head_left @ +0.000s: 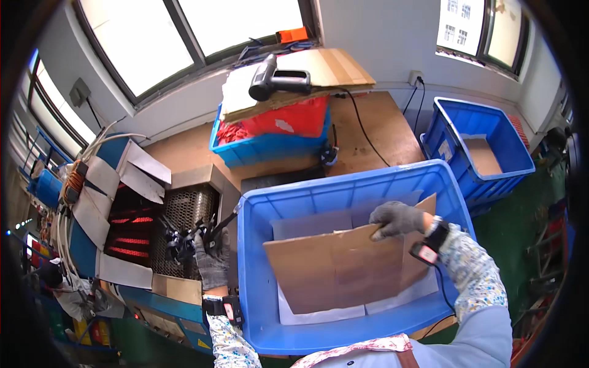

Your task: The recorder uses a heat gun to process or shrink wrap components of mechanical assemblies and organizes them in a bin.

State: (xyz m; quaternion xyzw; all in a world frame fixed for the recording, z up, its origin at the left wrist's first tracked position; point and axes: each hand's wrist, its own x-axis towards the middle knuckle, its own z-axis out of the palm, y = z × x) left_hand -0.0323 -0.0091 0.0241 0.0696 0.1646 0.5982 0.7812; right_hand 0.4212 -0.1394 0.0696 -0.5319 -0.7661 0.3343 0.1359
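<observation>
My right hand (399,219), in a grey glove, grips the upper edge of a brown cardboard sheet (337,270). The sheet stands tilted inside a large blue plastic bin (343,343), with white sheets (331,314) under it on the bottom. At the bin's left, my left hand (211,264), also gloved, is closed around some slim black pieces (211,238) whose kind I cannot make out. More such black pieces (178,244) lie beside it on the metal mesh belt (190,205) of a heating machine.
Red heating elements glow in the machine's opening (130,236) at left. Behind the bin, a black heat-gun-like tool (276,80) lies on cardboard (337,66) over a blue crate (270,150) with red contents. Another blue bin (454,159) stands at right; a cable (365,132) crosses the table (386,129).
</observation>
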